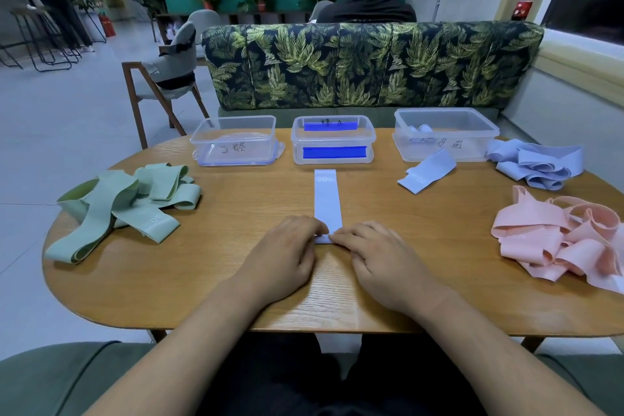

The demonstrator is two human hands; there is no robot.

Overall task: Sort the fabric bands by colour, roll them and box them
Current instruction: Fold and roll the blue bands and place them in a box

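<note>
Pinching the near end of one blue band [327, 199], flat on the surface [236, 213]: left hand [287, 250] and right hand [378, 253], both grips clamped on it. Beyond, three clear boxes [333, 139]; flanking, one green heap [125, 199], one blue heap [537, 162], one pink heap [553, 240].

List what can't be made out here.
Head view only.
Near end of the blue band: under the left hand and right hand; roll progress hidden.
Part of the pink pile: cut off by the right edge.
Contents of the right box: blurred behind its wall, rolls uncountable.
Label on the left box: too small to read.
</note>
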